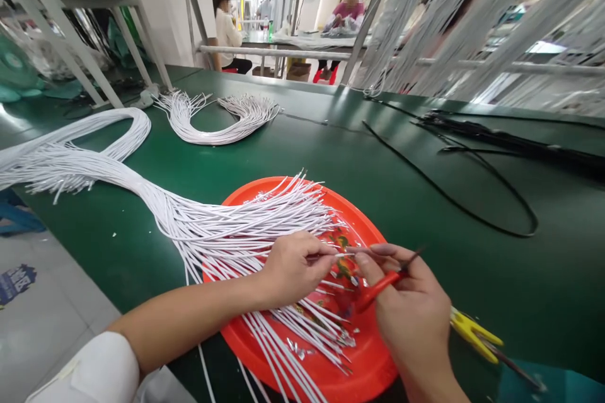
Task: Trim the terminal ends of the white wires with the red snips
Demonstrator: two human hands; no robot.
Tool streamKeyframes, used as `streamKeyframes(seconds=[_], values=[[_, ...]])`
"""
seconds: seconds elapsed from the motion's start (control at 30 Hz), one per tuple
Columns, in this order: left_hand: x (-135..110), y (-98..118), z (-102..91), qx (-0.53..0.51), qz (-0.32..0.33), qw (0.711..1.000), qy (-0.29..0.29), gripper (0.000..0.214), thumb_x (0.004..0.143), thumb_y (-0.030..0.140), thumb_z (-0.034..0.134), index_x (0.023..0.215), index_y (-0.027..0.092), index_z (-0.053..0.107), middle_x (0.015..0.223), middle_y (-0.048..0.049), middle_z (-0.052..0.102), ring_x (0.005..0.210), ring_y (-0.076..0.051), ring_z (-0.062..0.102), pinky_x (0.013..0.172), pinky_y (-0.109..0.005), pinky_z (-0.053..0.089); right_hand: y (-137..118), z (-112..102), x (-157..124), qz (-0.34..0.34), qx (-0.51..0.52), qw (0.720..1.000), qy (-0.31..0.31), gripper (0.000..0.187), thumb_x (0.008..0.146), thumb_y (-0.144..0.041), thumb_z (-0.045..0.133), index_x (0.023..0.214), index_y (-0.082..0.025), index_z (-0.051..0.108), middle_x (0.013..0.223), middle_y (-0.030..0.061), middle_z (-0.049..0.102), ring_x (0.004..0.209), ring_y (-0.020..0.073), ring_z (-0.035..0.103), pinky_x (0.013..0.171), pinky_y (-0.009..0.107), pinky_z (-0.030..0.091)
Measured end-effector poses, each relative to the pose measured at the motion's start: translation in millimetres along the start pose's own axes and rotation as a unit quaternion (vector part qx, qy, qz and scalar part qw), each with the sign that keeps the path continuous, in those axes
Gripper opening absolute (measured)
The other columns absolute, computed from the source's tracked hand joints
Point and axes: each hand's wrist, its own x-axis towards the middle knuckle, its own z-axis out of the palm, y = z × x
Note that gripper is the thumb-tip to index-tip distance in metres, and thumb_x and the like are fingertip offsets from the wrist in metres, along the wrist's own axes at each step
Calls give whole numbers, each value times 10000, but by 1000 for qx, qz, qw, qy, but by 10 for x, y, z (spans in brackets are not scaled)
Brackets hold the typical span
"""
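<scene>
My left hand point(290, 267) pinches a single white wire point(352, 254) above a red plastic plate point(363, 362). My right hand point(409, 312) is closed on a small red-handled cutting tool point(378, 288), whose dark tip meets the wire's end. A thick bundle of white wires point(227, 227) fans across the plate, its ends resting on it. Small cut scraps point(297, 347) lie on the plate near its front.
A green table point(425, 214) carries more white wire bundles point(217, 119) at the back and a looped black cable point(472, 201) on the right. A yellow-handled tool point(475, 334) lies beside my right wrist. White cords hang from a rack at top right. Two people sit far behind.
</scene>
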Motion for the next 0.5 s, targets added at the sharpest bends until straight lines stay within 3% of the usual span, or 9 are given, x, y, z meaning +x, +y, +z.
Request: streamKeyframes(seconds=[0.17,0.33,0.5], values=[[-15,-20,4,13,-8,1000,-17,155,775,208,547,747,161,692,651,-27,631,623,-117,551,613,-230,431,59,0,-32,-41,-44,998,-27,243,651,-341,700,802,-200,572,775,43,669,707,180,633,679,318,514],[-18,-6,0,22,-37,999,-22,131,752,213,563,739,156,681,680,-28,633,651,-123,554,636,-237,426,119,0,-17,-35,-46,998,-37,227,655,-324,698,804,-202,579,790,45,673,723,180,633,707,329,507],[-4,38,-30,-37,-93,993,-71,305,750,266,570,1018,145,651,730,-29,625,645,-124,543,593,-231,426,72,5,-2,-17,5,999,-35,245,630,-300,718,797,-202,568,737,25,665,674,170,635,655,311,522]])
